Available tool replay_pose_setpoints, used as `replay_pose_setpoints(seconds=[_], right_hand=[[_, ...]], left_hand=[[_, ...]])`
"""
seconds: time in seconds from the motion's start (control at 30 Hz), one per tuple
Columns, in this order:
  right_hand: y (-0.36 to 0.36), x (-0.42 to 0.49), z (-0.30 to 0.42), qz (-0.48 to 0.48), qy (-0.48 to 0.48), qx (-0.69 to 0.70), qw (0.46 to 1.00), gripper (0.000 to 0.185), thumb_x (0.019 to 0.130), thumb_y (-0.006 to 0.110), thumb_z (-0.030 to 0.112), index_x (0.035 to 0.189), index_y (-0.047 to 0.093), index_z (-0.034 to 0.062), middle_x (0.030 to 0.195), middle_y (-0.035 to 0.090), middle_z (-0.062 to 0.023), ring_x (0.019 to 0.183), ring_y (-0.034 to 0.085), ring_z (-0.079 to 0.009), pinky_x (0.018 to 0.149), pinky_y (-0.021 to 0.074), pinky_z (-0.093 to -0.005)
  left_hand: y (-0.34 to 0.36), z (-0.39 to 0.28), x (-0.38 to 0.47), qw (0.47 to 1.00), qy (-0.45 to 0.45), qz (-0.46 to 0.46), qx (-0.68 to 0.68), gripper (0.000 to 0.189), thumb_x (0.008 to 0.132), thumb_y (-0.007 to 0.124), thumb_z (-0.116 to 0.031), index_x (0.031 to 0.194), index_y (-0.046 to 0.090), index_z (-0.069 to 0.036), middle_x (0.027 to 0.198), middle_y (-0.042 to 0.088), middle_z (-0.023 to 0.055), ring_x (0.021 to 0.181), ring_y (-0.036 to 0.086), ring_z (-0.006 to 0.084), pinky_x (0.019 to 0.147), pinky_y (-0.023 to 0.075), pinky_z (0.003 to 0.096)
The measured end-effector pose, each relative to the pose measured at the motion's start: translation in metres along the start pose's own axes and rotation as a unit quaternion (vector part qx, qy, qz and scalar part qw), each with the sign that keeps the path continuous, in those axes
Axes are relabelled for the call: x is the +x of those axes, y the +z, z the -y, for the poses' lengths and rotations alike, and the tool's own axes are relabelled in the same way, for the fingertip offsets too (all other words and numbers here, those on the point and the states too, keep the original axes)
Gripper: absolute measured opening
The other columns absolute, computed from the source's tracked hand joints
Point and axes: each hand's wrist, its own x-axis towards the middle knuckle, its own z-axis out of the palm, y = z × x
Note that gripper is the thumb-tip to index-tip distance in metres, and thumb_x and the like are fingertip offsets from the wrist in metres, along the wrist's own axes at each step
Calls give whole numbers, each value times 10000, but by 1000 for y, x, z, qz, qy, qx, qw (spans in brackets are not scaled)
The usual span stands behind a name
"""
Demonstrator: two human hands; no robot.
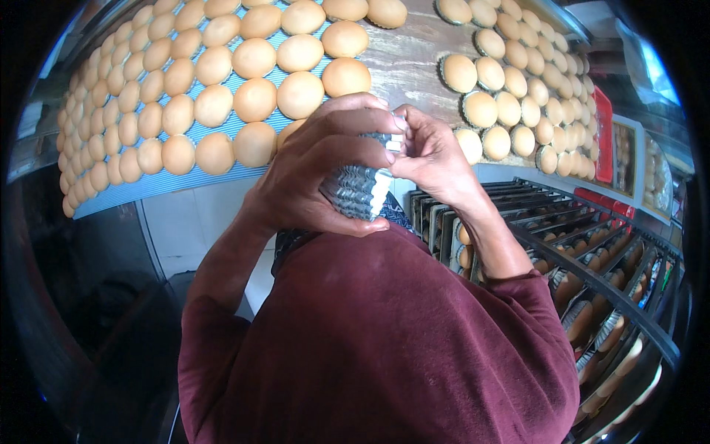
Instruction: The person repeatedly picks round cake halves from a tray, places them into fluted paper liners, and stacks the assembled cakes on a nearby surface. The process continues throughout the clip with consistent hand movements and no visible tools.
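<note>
My left hand (327, 161) curls around a stack of fluted metal baking tins (355, 191), held on its side in front of my chest. The tins are nested, and their pale scalloped rims face right. At the upper end of the stack, my right hand (435, 152) pinches the edge with its thumb and fingers, close to my left fingertips. What lies between those right fingers is mostly hidden. Beyond my hands, rows of round golden cakes (254, 100) sit on a blue striped sheet (222, 173). More cakes (480, 109), seated in fluted tins, stand to the right.
Bare wood of the table (407, 61) shows between the two groups of cakes. Below the table's right side is a dark metal rack (577, 266) with trays of cakes. A red plastic crate (603, 136) stands at the far right.
</note>
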Motion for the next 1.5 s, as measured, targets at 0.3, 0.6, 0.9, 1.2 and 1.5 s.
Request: replay_pose_setpoints(seconds=[0.3, 0.6, 0.9, 1.2, 1.5], right_hand=[[2, -14, -7, 16, 17, 95, 995, 372, 853, 715, -18, 1206, 600, -4, 902, 649, 3, 749, 615, -61, 665, 522, -221], [1, -20, -12, 0, 7, 112, 994, 445, 869, 748, 2, 1289, 601, 7, 951, 702, -25, 768, 666, -73, 651, 556, -221], [-2, -27, -17, -35, -17, 136, 990, 402, 872, 687, 29, 1252, 596, -66, 985, 703, -74, 791, 672, -112, 666, 559, -246], [-16, -35, -20, -18, -22, 93, 995, 449, 869, 746, 0, 1293, 598, -7, 1056, 687, -11, 918, 662, -51, 797, 556, -226], [-13, -28, -20, -25, 13, 6, 1000, 435, 840, 733, -11, 1241, 581, -86, 944, 691, -62, 785, 682, -119, 670, 579, -259]], left_hand=[[0, -5, 3, 999, 39, -3, 17, 891, 567, 1041, -234, 1295, 541, -122, 1416, 590, 180, 1332, 576, 404, 1113, 475, 553], [13, -11, 5, 999, 10, -52, 13, 743, 560, 1019, -206, 1196, 646, -115, 1368, 640, 126, 1313, 597, 395, 1097, 495, 522], [25, -11, 10, 999, 13, -37, 33, 756, 565, 1024, -210, 1205, 635, -107, 1374, 634, 134, 1317, 589, 410, 1089, 500, 543], [36, -2, 11, 997, 55, 2, 44, 862, 562, 1047, -254, 1252, 547, -122, 1415, 582, 170, 1360, 553, 407, 1119, 488, 556], [33, -4, 8, 1000, 8, -20, 20, 773, 575, 1016, -195, 1235, 623, -105, 1370, 639, 140, 1313, 599, 401, 1098, 508, 541]])
